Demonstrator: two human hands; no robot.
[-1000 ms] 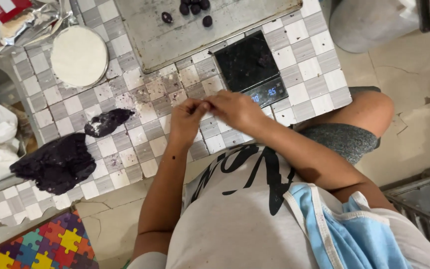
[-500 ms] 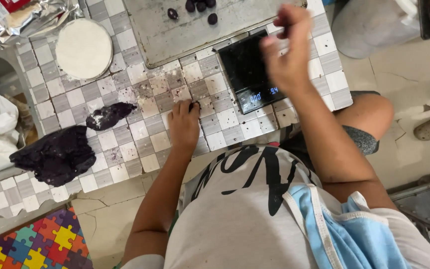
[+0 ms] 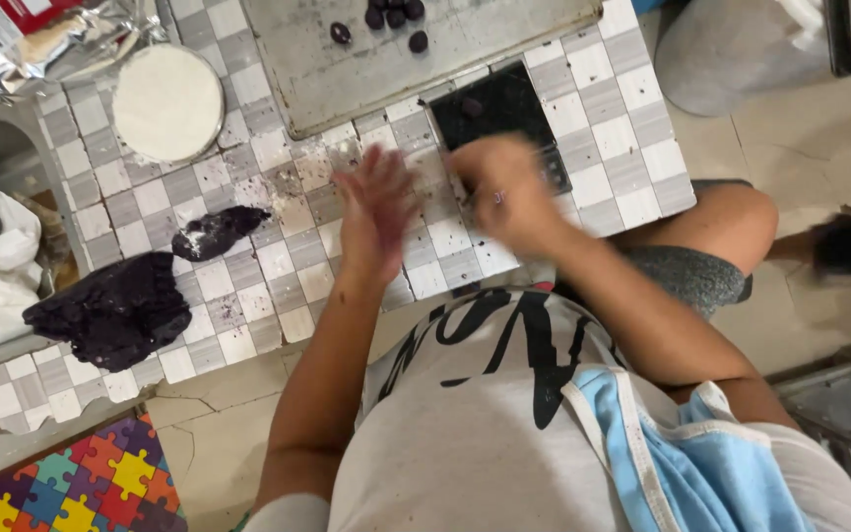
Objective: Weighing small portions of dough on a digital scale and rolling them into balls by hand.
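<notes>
left hand blurred | right hand blurred, covering black scale

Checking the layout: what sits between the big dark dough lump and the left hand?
In the head view, a smaller dark dough piece lies on the checkered tabletop between them.

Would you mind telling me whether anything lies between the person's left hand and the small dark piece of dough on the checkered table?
Nothing visible does. The left hand is over the table, and only bare, flour-dusted tiles separate it from the small dark dough piece to its left. The hand is blurred.
</notes>
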